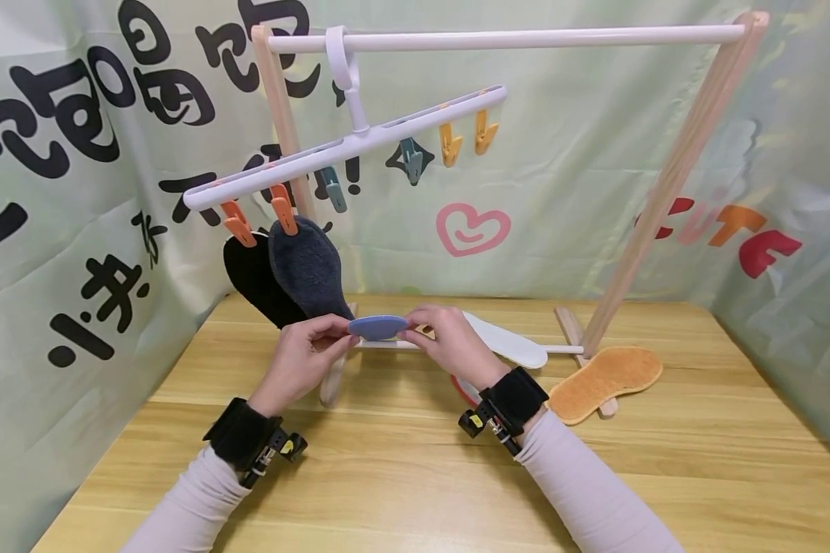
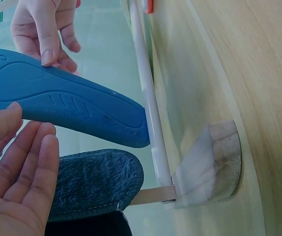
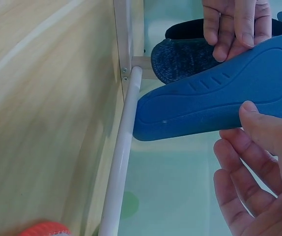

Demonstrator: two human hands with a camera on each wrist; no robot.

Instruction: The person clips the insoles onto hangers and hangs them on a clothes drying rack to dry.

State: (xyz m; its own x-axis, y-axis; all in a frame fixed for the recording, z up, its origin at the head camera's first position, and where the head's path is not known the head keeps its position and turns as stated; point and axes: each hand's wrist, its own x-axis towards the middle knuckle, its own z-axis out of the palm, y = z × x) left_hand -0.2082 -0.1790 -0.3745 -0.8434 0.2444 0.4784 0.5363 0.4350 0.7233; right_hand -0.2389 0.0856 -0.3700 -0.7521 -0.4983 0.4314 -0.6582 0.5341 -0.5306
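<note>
Between both hands a blue insole (image 1: 378, 328) is held up, seen nearly end-on in the head view. My left hand (image 1: 304, 355) pinches its left edge between thumb and fingers. On the opposite edge my right hand (image 1: 453, 342) pinches it likewise. The wrist views show the insole's moulded underside (image 2: 67, 98), its heel end by the rack's low white bar (image 3: 119, 162). Just left of it hang a dark grey fuzzy insole (image 1: 306, 265) and a black insole (image 1: 252, 276), from orange clips (image 1: 283, 209) on a tilted white hanger (image 1: 366, 144).
The hanger hooks over the top bar (image 1: 526, 38) of a wooden rack (image 1: 671, 169). Teal clips (image 1: 412, 160) and yellow clips (image 1: 449, 144) hang unfilled. A white insole (image 1: 505, 342) and an orange insole (image 1: 605, 382) lie right; a red-edged item (image 1: 465, 390) is partly hidden by my right wrist.
</note>
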